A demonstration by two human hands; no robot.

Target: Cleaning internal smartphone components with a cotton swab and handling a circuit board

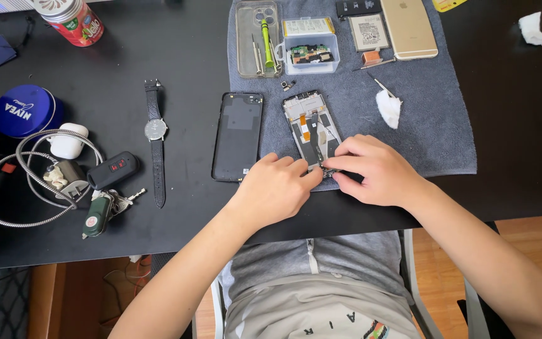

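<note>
The opened grey phone chassis with bare circuit boards and orange flex cables [312, 129] lies on the grey cloth mat [434, 113], at 12 o'clock from the person. Both hands meet at its near end: the left hand [277, 188] curls its fingers almost closed against the lower edge, and the right hand [374, 169] pinches its fingertips there on something too small to identify. The chassis looks light, thin and fragile; its stiff outer rim seems the safest hold. At 9 o'clock lies a black back cover [238, 135].
</note>
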